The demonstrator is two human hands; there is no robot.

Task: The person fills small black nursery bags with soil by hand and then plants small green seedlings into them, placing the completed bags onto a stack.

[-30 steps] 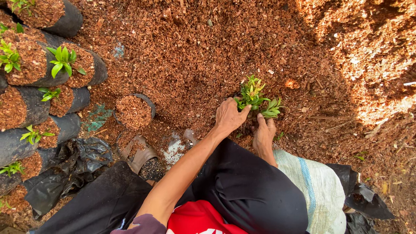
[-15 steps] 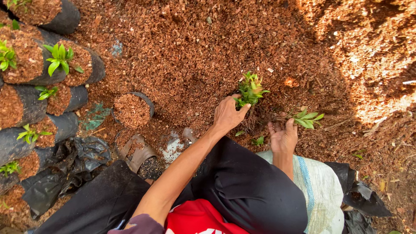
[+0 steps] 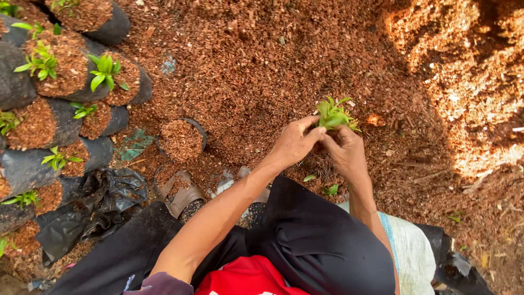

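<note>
Both hands are meeting over the reddish-brown mulch bed (image 3: 262, 71), just above the person's knees. The left hand (image 3: 292, 145) is pinching the stems of a small green seedling (image 3: 334, 113) between thumb and curled fingers, and the right hand (image 3: 345, 154) is pinching the same bunch from the other side, so the fingertips of both hands are touching at its base. The seedling is standing upright above the fingers, its leaves fanning out over the middle of the bed.

A single black bag (image 3: 183, 139) filled with mulch is sitting open to the left of the hands, well apart from them. Along the left edge of the bed, a row of filled black bags (image 3: 65, 71) is lying close together, several with small green seedlings sprouting from their tops. Crumpled black plastic (image 3: 93, 210) is lying at the lower left beside the person's dark trousers (image 3: 322, 246). A few loose green leaves (image 3: 329, 189) are lying on the mulch just below the right wrist. A pale woven sack (image 3: 409, 251) is lying under the person's right side.
</note>
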